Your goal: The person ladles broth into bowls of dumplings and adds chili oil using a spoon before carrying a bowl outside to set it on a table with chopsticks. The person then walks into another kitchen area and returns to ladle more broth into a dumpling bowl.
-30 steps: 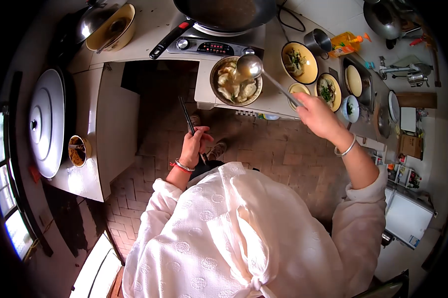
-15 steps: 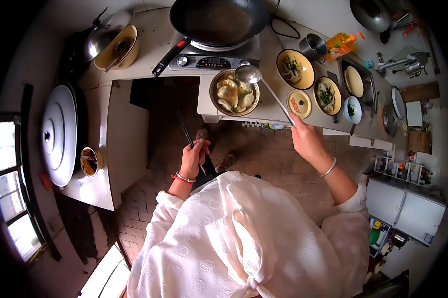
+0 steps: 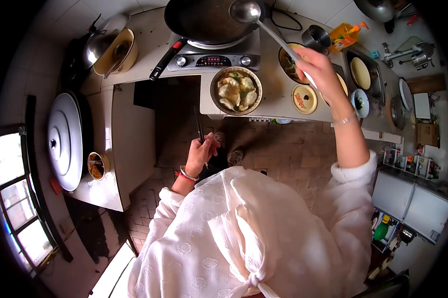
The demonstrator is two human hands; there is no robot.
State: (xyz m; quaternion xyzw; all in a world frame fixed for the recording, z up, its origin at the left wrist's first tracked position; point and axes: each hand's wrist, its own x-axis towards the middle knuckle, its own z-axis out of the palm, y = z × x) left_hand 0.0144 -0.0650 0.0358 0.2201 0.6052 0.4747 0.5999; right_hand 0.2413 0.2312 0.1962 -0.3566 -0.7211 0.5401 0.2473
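My right hand (image 3: 317, 69) grips the handle of a metal ladle (image 3: 244, 11), whose bowl is over the right side of a black wok (image 3: 204, 22). Below the wok, a bowl of dumplings in broth (image 3: 236, 92) stands at the counter's front edge. My left hand (image 3: 203, 151) is closed around dark chopsticks (image 3: 199, 124), held low in front of my body and apart from the counter. Under my right forearm and hand, a yellow bowl (image 3: 288, 62) and another beside it are partly hidden. A small floral yellow lid (image 3: 304, 99) lies near the dumpling bowl.
The wok rests on an induction cooker (image 3: 214, 60). A metal pot (image 3: 316, 38) and an orange soap bottle (image 3: 344, 37) stand behind, with the sink (image 3: 378, 82) to the right. A large metal lid (image 3: 66, 141) leans at left near a small food container (image 3: 98, 166).
My right hand has raised the ladle up and away from the dumpling bowl to over the wok. My left hand, with the chopsticks, has shifted slightly right.
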